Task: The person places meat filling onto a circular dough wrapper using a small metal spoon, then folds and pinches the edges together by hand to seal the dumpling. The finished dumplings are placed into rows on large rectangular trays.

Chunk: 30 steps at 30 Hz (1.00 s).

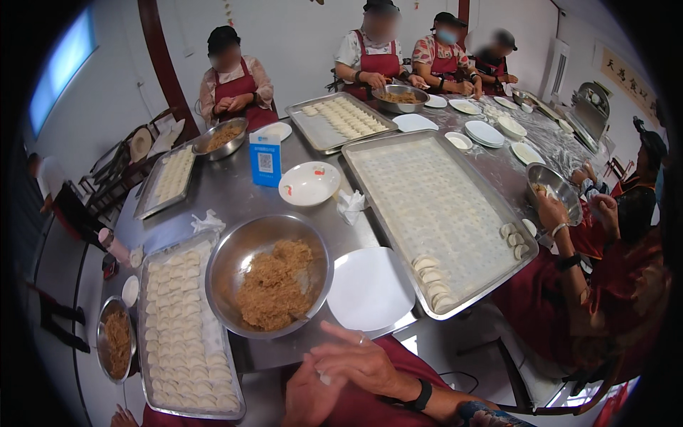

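Observation:
Low in the head view, my left hand [312, 392] and my right hand [365, 365] meet around a small piece of white dough [324, 377], mostly hidden by fingers. The right hand, with a ring and a black wristband, has its index finger extended. Just beyond them is a large steel bowl [220, 277] of brown filling [275, 288], with a utensil handle at its near edge. A white square plate [371, 288] lies right of the bowl. On its left, a metal tray [238, 373] holds rows of dumplings [176, 320].
A large floured tray [437, 213] at right holds several dumplings [433, 283]. A patterned white bowl [309, 184], a blue stand-up card [265, 160] and crumpled tissue [351, 207] are farther back. Co-workers sit around the table; one person's hands [555, 211] are close at right, another's hand [122, 416] lower left.

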Tool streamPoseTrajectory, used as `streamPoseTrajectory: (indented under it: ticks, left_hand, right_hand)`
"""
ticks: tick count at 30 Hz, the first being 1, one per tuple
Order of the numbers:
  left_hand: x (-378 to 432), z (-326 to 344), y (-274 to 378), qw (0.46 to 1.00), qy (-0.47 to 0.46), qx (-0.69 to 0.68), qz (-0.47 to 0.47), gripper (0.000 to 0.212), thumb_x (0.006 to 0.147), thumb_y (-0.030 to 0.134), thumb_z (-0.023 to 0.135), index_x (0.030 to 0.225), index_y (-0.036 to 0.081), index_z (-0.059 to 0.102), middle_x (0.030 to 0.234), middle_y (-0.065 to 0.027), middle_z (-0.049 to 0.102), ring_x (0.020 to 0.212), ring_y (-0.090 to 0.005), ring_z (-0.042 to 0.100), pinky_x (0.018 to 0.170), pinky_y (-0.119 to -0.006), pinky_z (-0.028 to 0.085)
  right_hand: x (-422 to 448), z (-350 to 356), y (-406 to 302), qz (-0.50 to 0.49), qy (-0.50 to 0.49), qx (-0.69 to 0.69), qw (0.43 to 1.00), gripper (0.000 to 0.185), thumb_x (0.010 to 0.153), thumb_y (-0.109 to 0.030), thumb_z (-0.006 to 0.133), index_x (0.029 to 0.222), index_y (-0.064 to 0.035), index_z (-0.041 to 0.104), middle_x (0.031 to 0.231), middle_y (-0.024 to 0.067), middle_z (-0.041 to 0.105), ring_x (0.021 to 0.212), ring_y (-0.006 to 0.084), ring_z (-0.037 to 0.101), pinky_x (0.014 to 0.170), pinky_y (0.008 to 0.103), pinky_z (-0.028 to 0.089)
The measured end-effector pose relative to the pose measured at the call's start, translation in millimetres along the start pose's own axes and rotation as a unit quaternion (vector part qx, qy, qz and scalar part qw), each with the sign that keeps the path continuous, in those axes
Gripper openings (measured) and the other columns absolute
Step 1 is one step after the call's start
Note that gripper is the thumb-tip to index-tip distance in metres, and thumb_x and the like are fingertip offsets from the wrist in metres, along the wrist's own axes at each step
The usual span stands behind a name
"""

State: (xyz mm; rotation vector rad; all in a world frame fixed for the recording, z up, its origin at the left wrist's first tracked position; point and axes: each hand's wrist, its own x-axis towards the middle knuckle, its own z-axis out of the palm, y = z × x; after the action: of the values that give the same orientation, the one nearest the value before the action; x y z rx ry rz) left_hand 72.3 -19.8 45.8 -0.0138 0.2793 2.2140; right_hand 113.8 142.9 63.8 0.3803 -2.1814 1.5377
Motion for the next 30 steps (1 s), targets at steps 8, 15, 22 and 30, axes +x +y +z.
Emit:
streamPoseTrajectory:
  ticks: [8, 15, 22, 30]
  left_hand:
    - [0, 30, -3, 0.972, 0.12, 0.2, 0.036, 0.033, 0.105, 0.031, 0.04, 0.121, 0.005, 0.052, 0.114, -0.0049, 0.06, 0.101, -0.0163, 0.057, 0.096, -0.037, 0.044]
    - [-6, -1, -5, 0.982, 0.11, 0.149, 0.037, 0.039, 0.099, 0.027, 0.058, 0.124, -0.001, 0.051, 0.114, -0.0105, 0.062, 0.103, -0.021, 0.062, 0.09, -0.031, 0.049]
    - [-3, 6, -5, 0.957, 0.14, 0.253, 0.039, 0.039, 0.103, 0.027, 0.043, 0.129, -0.001, 0.048, 0.124, -0.0114, 0.059, 0.115, -0.0217, 0.057, 0.1, -0.038, 0.043]
    - [1, 24, -5, 0.978, 0.137, 0.154, -0.01, 0.049, 0.107, 0.032, 0.032, 0.137, -0.006, 0.042, 0.133, -0.0174, 0.05, 0.126, -0.0275, 0.048, 0.107, -0.04, 0.038]
  right_hand:
    - [3, 2, -6, 0.024, 0.029, -0.008, 0.999, 0.016, 0.086, -0.006, 0.067, 0.097, -0.0127, 0.076, 0.121, 0.0084, 0.068, 0.136, 0.0324, 0.045, 0.105, 0.0417, 0.042]
    - [-7, 5, 3, 0.013, 0.031, -0.003, 0.999, 0.012, 0.083, -0.004, 0.069, 0.093, -0.0046, 0.075, 0.115, 0.0119, 0.07, 0.132, 0.0331, 0.05, 0.103, 0.0391, 0.044]
    - [-1, 5, -3, 0.033, 0.052, -0.011, 0.998, 0.014, 0.079, -0.003, 0.072, 0.094, -0.0034, 0.075, 0.111, 0.0122, 0.071, 0.13, 0.0326, 0.052, 0.1, 0.0376, 0.047]
    - [-9, 4, 5, 0.066, 0.047, 0.03, 0.996, 0.018, 0.079, -0.002, 0.073, 0.097, -0.0031, 0.075, 0.118, 0.0148, 0.068, 0.131, 0.0324, 0.051, 0.102, 0.0403, 0.046]
